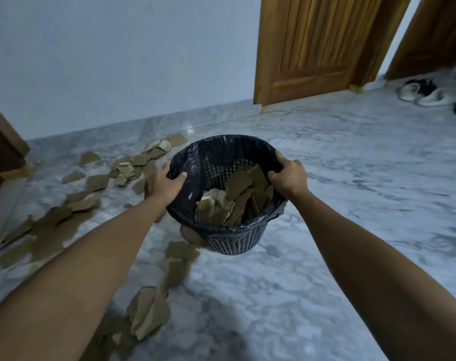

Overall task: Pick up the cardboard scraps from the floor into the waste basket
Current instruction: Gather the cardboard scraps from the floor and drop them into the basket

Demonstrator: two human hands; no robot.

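both hands, the left hand (pixel 168 184) and right hand (pixel 289 178), have a tight grip on the rim of the basket (pixel 229 241), half full, so next it should go down by the scraps (pixel 96 182) on the floor (pixel 352 204).

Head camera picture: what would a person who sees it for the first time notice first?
First, the dark mesh waste basket in the middle, lined with a black bag and held at its rim by the left hand and the right hand, with brown cardboard pieces inside. Next, the many cardboard scraps spread over the marble floor on the left side.
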